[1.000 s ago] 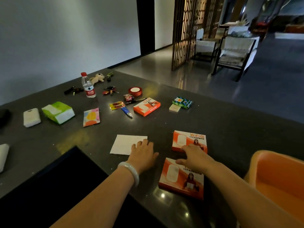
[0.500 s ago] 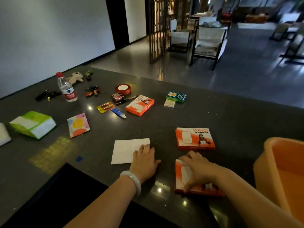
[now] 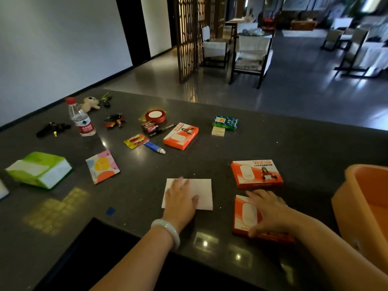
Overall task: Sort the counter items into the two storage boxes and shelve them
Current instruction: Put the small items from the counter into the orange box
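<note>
Dark counter: right hand on orange box, left hand beside

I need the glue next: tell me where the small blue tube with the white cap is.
In the head view the small blue tube lies left of centre on the dark counter, touching the yellow battery pack, left of the far orange WiFi box.

The counter is dark grey with fine pale specks. Three WiFi boxes are orange and white, the storage box plain orange, the paper sheet white, the tissue pack green and white, the bottle red-capped.
</note>
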A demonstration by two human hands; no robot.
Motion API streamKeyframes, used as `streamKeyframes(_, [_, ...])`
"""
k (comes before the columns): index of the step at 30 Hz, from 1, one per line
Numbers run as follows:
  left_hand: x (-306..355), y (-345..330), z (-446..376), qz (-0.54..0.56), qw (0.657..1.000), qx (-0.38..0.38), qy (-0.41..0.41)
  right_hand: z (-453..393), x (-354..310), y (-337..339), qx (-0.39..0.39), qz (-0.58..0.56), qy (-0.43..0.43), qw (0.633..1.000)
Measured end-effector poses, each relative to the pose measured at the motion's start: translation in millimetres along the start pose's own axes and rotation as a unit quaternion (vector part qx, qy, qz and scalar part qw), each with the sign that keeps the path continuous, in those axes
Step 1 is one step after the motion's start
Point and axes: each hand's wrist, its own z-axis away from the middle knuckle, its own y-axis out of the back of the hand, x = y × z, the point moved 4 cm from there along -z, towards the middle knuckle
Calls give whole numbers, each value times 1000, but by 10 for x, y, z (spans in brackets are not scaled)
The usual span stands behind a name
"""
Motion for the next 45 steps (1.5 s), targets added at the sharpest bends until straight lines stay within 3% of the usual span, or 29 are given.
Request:
streamKeyframes(2, [-173,168,-22,-4,996,31,88,26,17,-7,-7,7,-15,1000])
streamKeyframes(6, [-356,295,-90,3,977,8,215,56,-43,20,3,11,-29,1000])
streamKeyframes(14, [-426,217,-147,80,965,0,250,10,-202,-7,20,-3,-20,1000])
streamKeyframes(21, [-433,202,-169,56,968,2,245,-39,-387,-49,46,-21,-7,999])
streamKeyframes(26, [-458,233,-321,72,987,-25,144,-12,-381,-40,33,-16,-15,999])
streamKeyframes(32, [-458,221,-423,29,991,-88,99,-2,-384,-21,20,1,-35,999])
streamKeyframes(39, [-483,217,-387,20,998,-47,47,3,-376,-43,19,-3,-33,999])
streamKeyframes(45, [-518,275,-341,193,980,-53,-3,69,-278,-91,-2,2,-38,999])
